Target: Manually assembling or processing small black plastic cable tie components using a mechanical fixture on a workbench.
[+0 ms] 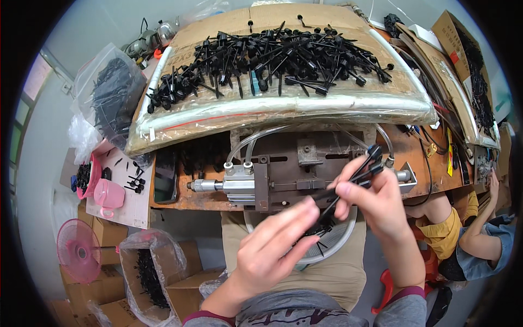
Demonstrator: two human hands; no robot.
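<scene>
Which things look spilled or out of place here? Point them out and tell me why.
Loose black parts lie scattered on the side table beside the pink tub, which holds similar ones, so they may have spilled. Two stray pieces lie apart behind the main heap on the cardboard. Nothing looks clearly damaged.

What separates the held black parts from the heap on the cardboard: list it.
The held parts are few; the heap holds many. The held parts lie roughly aligned, whereas the heap's pieces point many ways. The right hand grips the held parts, while the heap rests on cardboard. Both show black, slim rods with wider heads.
</scene>
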